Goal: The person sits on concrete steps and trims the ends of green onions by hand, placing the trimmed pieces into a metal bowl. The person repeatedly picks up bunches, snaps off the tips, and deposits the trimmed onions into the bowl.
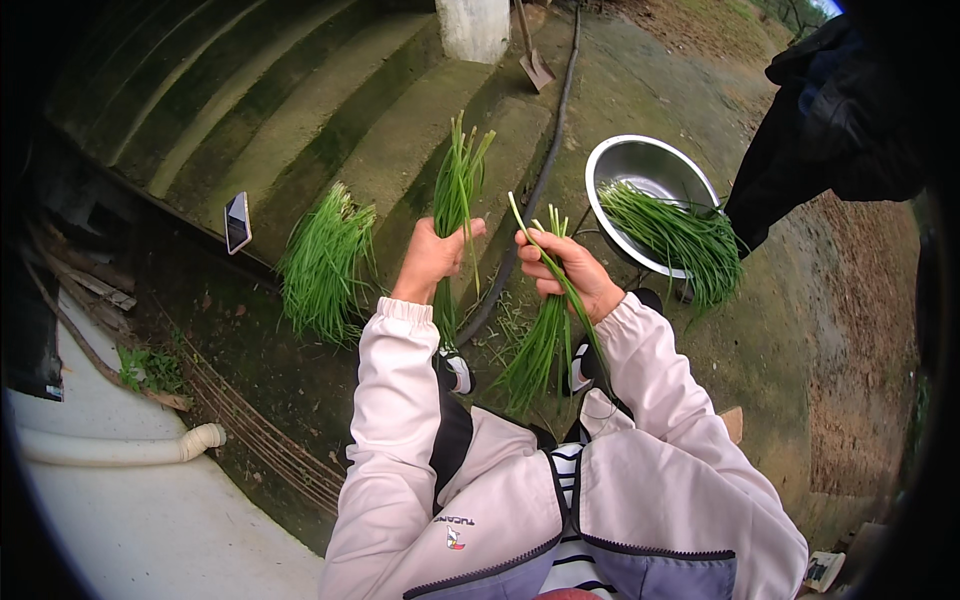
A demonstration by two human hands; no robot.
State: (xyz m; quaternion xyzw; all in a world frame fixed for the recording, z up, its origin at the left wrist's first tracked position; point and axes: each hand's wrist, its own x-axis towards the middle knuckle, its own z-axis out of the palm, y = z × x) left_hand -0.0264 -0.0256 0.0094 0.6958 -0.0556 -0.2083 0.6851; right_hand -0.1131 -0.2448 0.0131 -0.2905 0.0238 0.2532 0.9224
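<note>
My left hand (433,255) is closed around a bunch of green Chinese chives (459,176), whose pale cut ends point up and away from me. A second, looser bunch of chives (546,341) hangs from my right hand (566,270), leaves downward. One stalk with a whitish end sticks out above the right fingers. Left of my hands, a large pile of chives (328,262) lies on a concrete step. To the right stands a round stainless steel basin (637,169), with more chives (667,225) in it and their leaves draped over the rim.
A smartphone (237,223) rests at the edge of the curved concrete steps (322,112). A black hose (559,127) runs over the ground past a shovel (535,69). Dark clothing (817,127) is beside the basin. Thin rods (255,431) and a white pipe (120,448) lie at left.
</note>
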